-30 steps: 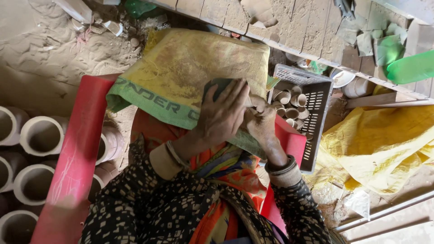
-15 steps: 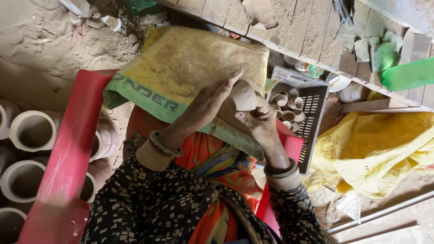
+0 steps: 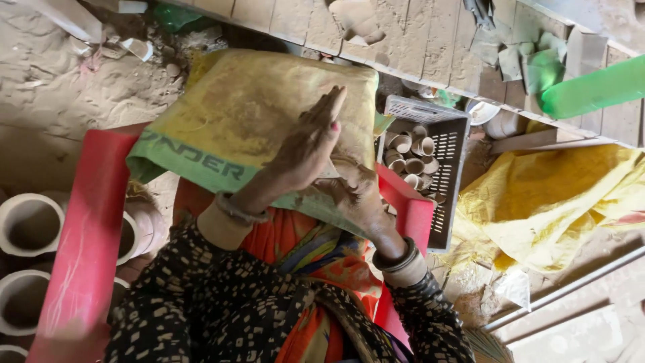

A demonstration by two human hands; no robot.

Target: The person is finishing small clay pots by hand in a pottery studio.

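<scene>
- While a yellow sack [image 3: 255,114] is spread over the lap, the left hand [image 3: 306,144] is held flat, fingers stretched open, above the right hand [image 3: 349,191].
- The right hand is cupped beneath it; whether anything is gripped cannot be told.
- Small clay cups [image 3: 408,153] are seen in a grey crate [image 3: 447,178] just beside the hands.

So the sandy dirt floor [image 3: 74,101] is carrying everything here: a red plastic chair [image 3: 87,222], a grey crate [image 3: 449,144] of little clay cups, pale clay pots [image 3: 27,225] on the left, and a crumpled yellow sack [image 3: 551,202].
</scene>
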